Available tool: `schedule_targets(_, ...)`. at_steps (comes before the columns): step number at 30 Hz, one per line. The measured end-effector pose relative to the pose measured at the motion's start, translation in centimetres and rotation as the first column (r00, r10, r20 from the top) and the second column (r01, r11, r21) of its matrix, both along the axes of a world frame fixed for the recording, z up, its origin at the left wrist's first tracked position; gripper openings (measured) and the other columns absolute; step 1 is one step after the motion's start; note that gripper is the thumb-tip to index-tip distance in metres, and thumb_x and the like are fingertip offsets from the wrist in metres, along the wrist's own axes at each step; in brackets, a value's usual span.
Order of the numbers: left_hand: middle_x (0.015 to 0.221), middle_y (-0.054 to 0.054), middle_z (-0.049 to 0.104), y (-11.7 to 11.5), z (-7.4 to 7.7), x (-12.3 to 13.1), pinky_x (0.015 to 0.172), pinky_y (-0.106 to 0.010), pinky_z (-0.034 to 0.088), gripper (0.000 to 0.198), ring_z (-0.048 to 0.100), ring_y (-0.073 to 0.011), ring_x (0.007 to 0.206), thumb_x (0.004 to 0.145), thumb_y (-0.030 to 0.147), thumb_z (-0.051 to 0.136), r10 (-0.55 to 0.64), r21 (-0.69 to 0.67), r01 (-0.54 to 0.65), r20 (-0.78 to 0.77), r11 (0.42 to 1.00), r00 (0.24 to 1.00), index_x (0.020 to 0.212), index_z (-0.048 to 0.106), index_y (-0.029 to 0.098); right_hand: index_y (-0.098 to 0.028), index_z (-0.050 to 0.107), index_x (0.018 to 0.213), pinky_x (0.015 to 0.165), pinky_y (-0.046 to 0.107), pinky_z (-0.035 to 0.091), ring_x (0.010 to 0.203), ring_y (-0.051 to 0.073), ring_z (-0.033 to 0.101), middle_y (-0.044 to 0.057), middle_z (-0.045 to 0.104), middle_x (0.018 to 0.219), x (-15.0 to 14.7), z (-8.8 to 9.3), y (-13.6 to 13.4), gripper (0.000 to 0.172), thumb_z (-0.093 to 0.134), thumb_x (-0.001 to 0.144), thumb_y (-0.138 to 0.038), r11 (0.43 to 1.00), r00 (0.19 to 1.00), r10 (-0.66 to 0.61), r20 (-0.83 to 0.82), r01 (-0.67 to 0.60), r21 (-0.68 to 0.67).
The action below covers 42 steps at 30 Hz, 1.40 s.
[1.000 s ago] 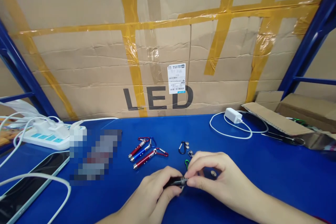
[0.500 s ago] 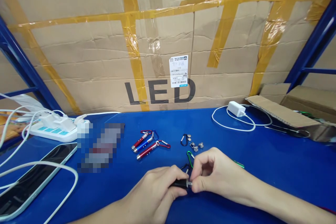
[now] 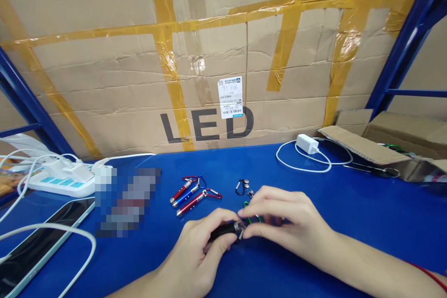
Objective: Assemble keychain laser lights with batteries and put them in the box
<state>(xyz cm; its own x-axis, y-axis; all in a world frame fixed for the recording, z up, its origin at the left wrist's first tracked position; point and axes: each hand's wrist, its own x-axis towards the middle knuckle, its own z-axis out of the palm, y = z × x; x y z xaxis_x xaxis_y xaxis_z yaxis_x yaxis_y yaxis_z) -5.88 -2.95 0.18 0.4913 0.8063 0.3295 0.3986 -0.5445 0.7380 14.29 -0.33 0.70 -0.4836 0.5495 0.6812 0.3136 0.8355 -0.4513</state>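
My left hand [image 3: 206, 249] is wrapped round a black keychain flashlight [image 3: 223, 230], its silver end pointing right. The fingers of my right hand [image 3: 286, 216] close about that silver end, thumb below and index finger above; exactly what they pinch is partly hidden. A green carabiner [image 3: 246, 205] lies behind the right fingers, mostly covered. Beyond the hands rest a black carabiner [image 3: 240, 187], a small round metal piece [image 3: 247, 181] and another small silver part [image 3: 250, 193]. To the left lie a blue keychain flashlight [image 3: 186, 195] and two red ones, including the nearer red flashlight [image 3: 191, 204], all with carabiners.
At left are a phone [image 3: 45, 237], a white power strip [image 3: 66, 186] and loose cables. A white charger [image 3: 307, 143] with its cable sits at back right, near scissors or a similar tool [image 3: 373, 169] and an open carton [image 3: 401, 149]. A large cardboard box [image 3: 122, 79] stands behind.
The view has shifted slightly right. My right fingers have spread from a tight pinch and reach further over the flashlight's silver end. My left hand still holds the flashlight.
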Motion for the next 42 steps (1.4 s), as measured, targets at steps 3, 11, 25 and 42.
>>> schedule_targets(3, 0.069, 0.002, 0.058, 0.0, 0.1, 0.0, 0.053, -0.019, 0.039, 0.017, 0.052, -0.0123, 0.057, 0.091, 0.021, 0.043, -0.015, -0.003, 0.015, -0.029, 1.000, 0.999, 0.094, 0.059, 0.022, -0.020, 0.069, 0.088, 0.053, 0.018, 0.042, 0.059, 0.007, 0.059, -0.001, 0.067, 0.077, 0.5, 0.3, 0.0, 0.011, 0.059, 0.088, -0.022, 0.954, 0.993, 0.010, 0.114, -0.044, 0.296)
schedule_targets(11, 0.070, 0.003, 0.059, -0.2, -0.1, -0.2, 0.055, -0.019, 0.037, 0.010, 0.051, -0.0116, 0.057, 0.089, 0.017, 0.042, -0.117, -0.040, 0.115, -0.051, 0.993, 0.992, 0.087, 0.051, 0.021, -0.021, 0.066, 0.072, 0.053, 0.018, 0.039, 0.058, 0.006, 0.057, -0.002, 0.064, 0.070, 0.3, 0.5, -0.6, 0.019, 0.056, 0.088, -0.016, 0.968, 0.986, 0.043, 0.162, -0.081, 0.237)
schedule_targets(25, 0.070, 0.002, 0.057, -0.1, -1.0, -0.3, 0.059, -0.016, 0.045, 0.017, 0.057, -0.0113, 0.061, 0.088, 0.008, 0.043, -0.094, 0.254, 0.112, -0.083, 0.961, 0.992, 0.079, 0.047, 0.021, -0.018, 0.067, 0.060, 0.058, 0.022, 0.041, 0.061, 0.010, 0.058, -0.001, 0.064, 0.064, -0.8, -0.1, -1.0, 0.025, 0.073, 0.073, -0.038, 0.917, 1.000, 0.015, 0.017, -0.007, -0.399)
schedule_targets(42, 0.090, 0.002, 0.071, -0.1, -0.3, 0.1, 0.076, -0.009, 0.046, 0.023, 0.066, -0.0085, 0.079, 0.086, 0.005, 0.050, -0.020, 0.218, 0.009, 0.047, 0.976, 0.999, 0.097, 0.062, 0.022, -0.015, 0.063, 0.064, 0.042, 0.017, 0.036, 0.044, 0.006, 0.046, -0.003, 0.056, 0.054, -1.0, 0.6, -0.6, 0.030, 0.078, 0.064, -0.041, 0.735, 0.994, -0.069, -0.081, -0.004, -0.678)
